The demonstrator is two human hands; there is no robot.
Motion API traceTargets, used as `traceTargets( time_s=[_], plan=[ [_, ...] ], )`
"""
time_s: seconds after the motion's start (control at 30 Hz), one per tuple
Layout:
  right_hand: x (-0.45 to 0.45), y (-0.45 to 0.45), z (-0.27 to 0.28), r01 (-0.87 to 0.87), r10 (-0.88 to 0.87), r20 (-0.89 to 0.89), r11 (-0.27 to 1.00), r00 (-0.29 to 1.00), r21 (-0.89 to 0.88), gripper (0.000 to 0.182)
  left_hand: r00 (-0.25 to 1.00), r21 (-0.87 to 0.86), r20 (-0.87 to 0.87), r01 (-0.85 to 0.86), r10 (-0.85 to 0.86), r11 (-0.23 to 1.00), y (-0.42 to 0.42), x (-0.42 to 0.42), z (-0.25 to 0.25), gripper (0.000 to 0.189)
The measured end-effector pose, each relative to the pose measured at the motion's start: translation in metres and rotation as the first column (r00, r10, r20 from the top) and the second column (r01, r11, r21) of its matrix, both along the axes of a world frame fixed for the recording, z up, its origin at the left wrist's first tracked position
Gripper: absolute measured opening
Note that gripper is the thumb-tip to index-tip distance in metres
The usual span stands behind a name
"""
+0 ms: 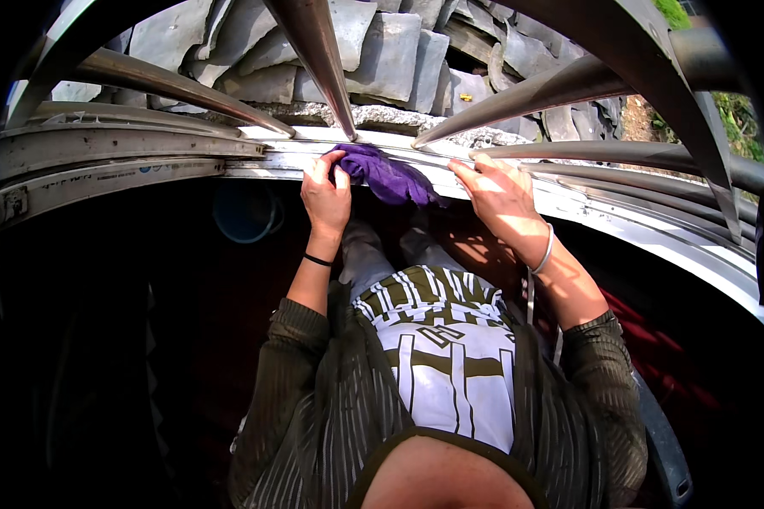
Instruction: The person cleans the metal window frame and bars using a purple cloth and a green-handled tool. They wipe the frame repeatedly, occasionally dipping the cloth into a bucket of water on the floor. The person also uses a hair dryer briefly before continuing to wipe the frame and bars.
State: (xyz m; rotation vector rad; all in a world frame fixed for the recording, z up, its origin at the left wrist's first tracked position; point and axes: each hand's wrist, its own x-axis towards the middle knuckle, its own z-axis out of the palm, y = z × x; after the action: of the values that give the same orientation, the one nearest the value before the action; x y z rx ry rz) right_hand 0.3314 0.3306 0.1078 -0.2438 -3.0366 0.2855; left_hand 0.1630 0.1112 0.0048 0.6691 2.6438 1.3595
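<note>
A crumpled purple cloth [391, 175] lies over the white window sill track [509, 175], its lower end hanging past the inner edge. My left hand [328, 194] grips the cloth's left end, thumb and fingers pinching a bunched fold. To the right of the cloth, my right hand [500, 197] rests at the sill with its fingers spread a little and nothing seen in it. Its fingertips are by the foot of a metal bar, apart from the cloth.
Metal security bars [321, 63] rise just outside the sill. Beyond them lie grey roof tiles [382, 57]. A sliding window frame [127, 153] stands at the left. On the dark floor below sits a blue bucket [245, 213].
</note>
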Motion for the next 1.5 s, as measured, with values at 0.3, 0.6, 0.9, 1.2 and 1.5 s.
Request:
traceTargets(
  time_s=[0.3, 0.6, 0.9, 1.2, 1.5],
  plan=[
    [-0.012, 0.012, -0.017, -0.096, 0.088, -0.053, 0.98, 0.995, -0.176, 0.022, 0.995, -0.041, -0.09, -0.05, 0.046, 0.998, -0.005, 0.011, 0.019, 0.027],
    [0.007, 0.018, -0.017, -0.144, 0.145, 0.006, 0.987, 0.989, -0.07, 0.03, 0.998, -0.154, -0.048, -0.058, 0.052, 0.986, -0.017, 0.005, 0.038, 0.033],
    [0.07, 0.032, 0.051, 0.017, -0.027, 0.118, 0.997, 0.993, 0.079, 0.034, 0.984, -0.095, -0.178, -0.017, 0.0, 0.995, -0.01, 0.029, 0.055, 0.028],
    [0.077, -0.028, 0.015, 0.139, -0.112, 0.107, 0.944, 0.988, -0.298, 0.034, 0.863, -0.275, -0.494, -0.04, -0.105, 0.961, -0.041, 0.003, -0.024, 0.037],
    [0.078, -0.036, 0.02, 0.078, -0.039, 0.12, 0.937, 0.992, -0.34, 0.034, 0.941, 0.234, -0.272, -0.14, 0.203, 0.962, -0.03, -0.014, -0.031, 0.026]
  ],
)
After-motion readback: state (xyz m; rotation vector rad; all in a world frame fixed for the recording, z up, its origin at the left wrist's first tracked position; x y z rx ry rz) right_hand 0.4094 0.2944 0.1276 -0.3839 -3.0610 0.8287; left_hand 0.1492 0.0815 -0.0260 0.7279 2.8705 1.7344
